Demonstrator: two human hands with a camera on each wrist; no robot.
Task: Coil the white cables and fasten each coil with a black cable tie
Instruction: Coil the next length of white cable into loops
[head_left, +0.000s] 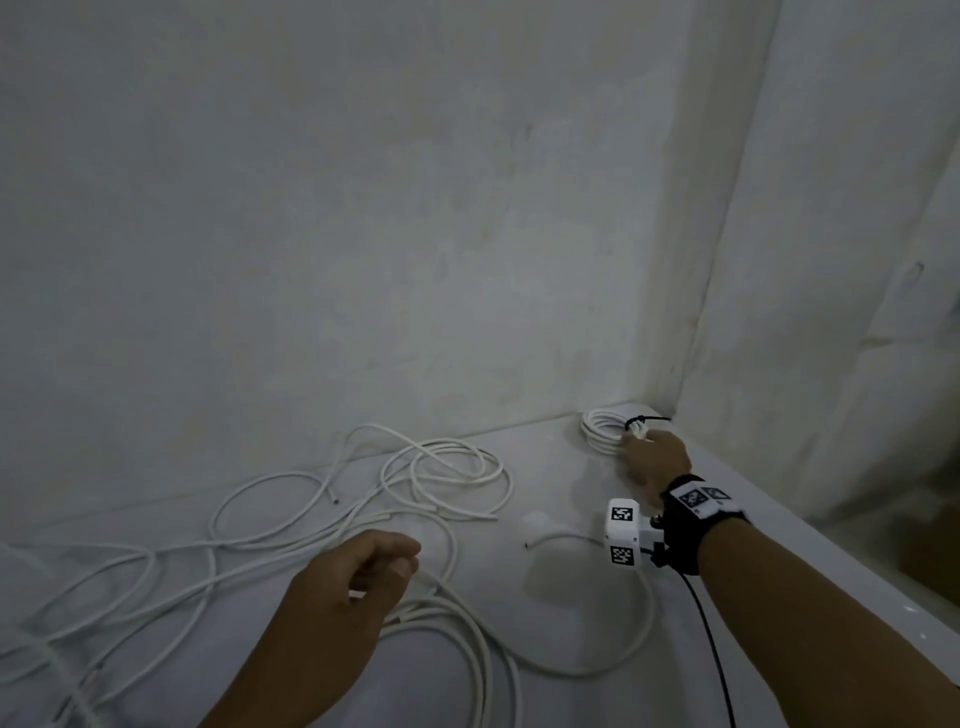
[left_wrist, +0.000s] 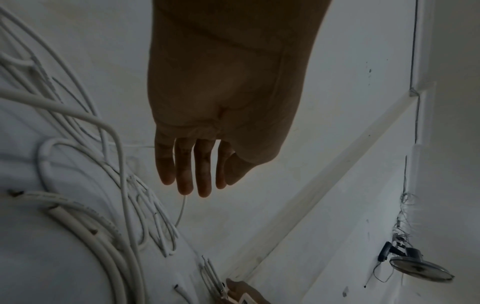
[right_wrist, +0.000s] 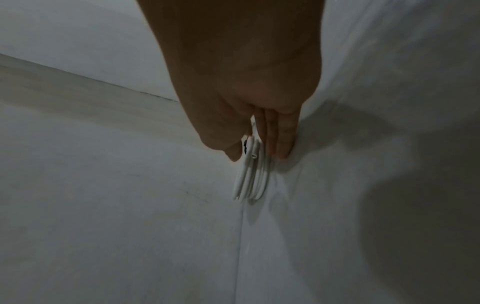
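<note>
Coil (head_left: 605, 431) of white cable is sitting on the counter (head_left: 566, 691), tucked into the corner where the two walls meet, a black cable tie (head_left: 647, 419) cinched round it with its tail sticking out toward the corner. Right hand (head_left: 655, 462) is reaching onto the coil's near edge, thumb and fingers (right_wrist: 284, 135) pinching the bundled strands (right_wrist: 250, 181). Left hand (head_left: 363, 571) is hovering well short of the coil, over the loose cables (head_left: 447, 478) sprawling across the counter, fingers (left_wrist: 185, 174) hanging relaxed and gripping nothing. One cut cable end (head_left: 527, 545) is lying between the coil and the tangle.
</note>
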